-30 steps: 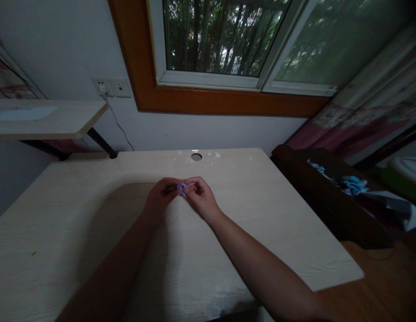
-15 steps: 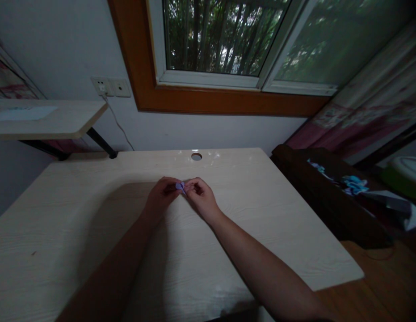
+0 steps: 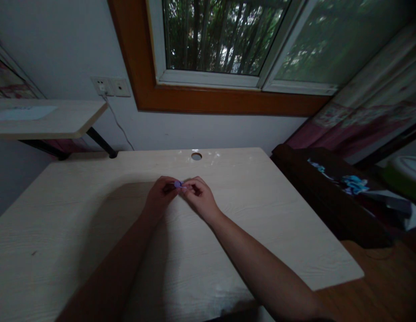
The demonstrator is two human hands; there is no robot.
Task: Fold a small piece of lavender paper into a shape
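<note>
- Desk (image 3: 94,214): pale wood top w/ open room left, right & near of the hands. Right edge runs beside a dark bed frame (image 3: 315,188); far edge meets the wall under the window.
- Side shelf (image 3: 60,118): far left, raised, well apart from the hands.
- Left hand (image 3: 160,197) & right hand (image 3: 198,199): meet mid-desk, fingertips of both closed in a pinch on the purple piece.
- Cable hole (image 3: 196,156): far of the hands; a sm. item could drop in.
- Purple piece (image 3: 177,184): between both hands' fingertips, low over the desk, mostly hidden. Prob. v. light, thin, easily crushed or dropped; best pinched at its edges. Material: can't tell.
</note>
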